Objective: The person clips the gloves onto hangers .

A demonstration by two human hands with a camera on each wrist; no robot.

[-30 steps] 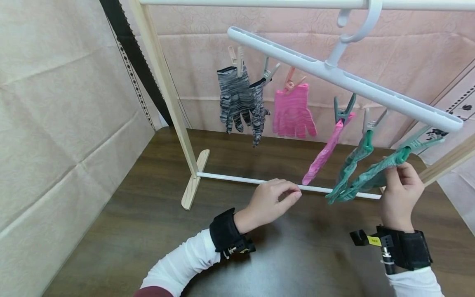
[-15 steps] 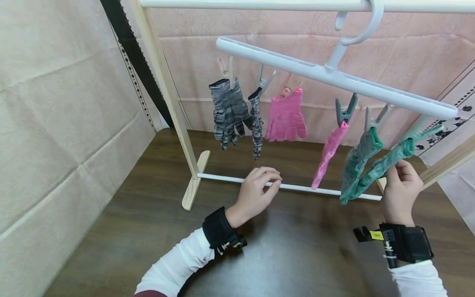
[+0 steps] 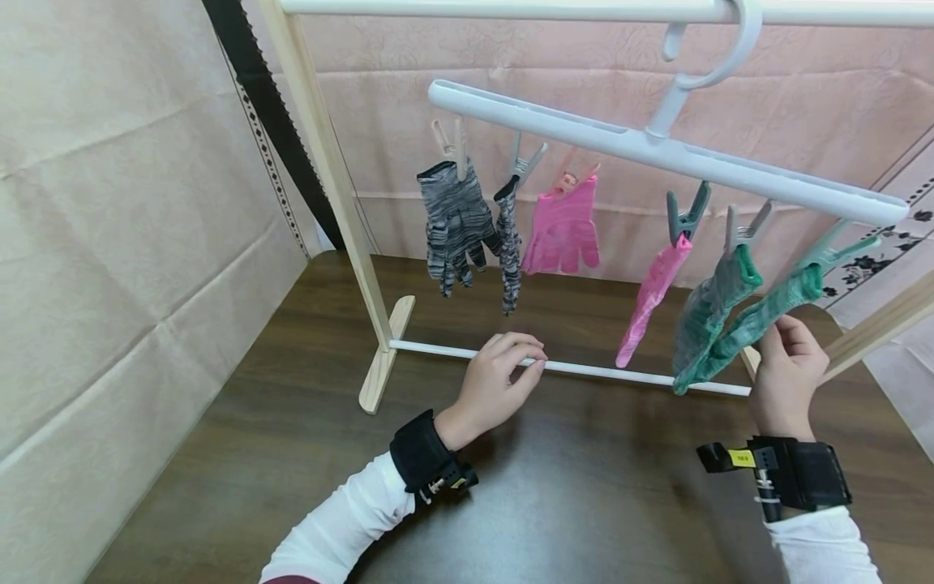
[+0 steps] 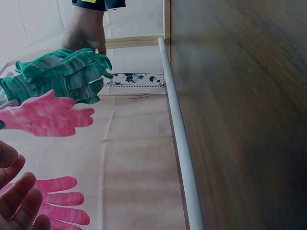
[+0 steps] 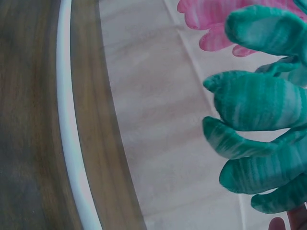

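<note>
The right hand (image 3: pixel 786 373) pinched the outermost green glove (image 3: pixel 737 334), which hung from a teal clothespin (image 3: pixel 839 251) at the end of the white peg hanger (image 3: pixel 657 150), just beside its twin. The left hand (image 3: pixel 499 380) hovered with loosely curled fingers, holding nothing, over the rack's white bottom rod (image 3: pixel 584 369) (touching it or not, I cannot tell). A sideways tug could probably tilt the hanger, swinging the pink (image 3: pixel 562 227) and grey gloves (image 3: pixel 452 223), or snag the knit in the peg.

The head camera looks forward and down; both wrist cameras sit close, seemingly tilted sideways, sharing the white rail (image 3: pixel 569 367) toward 12 o'clock.
</note>
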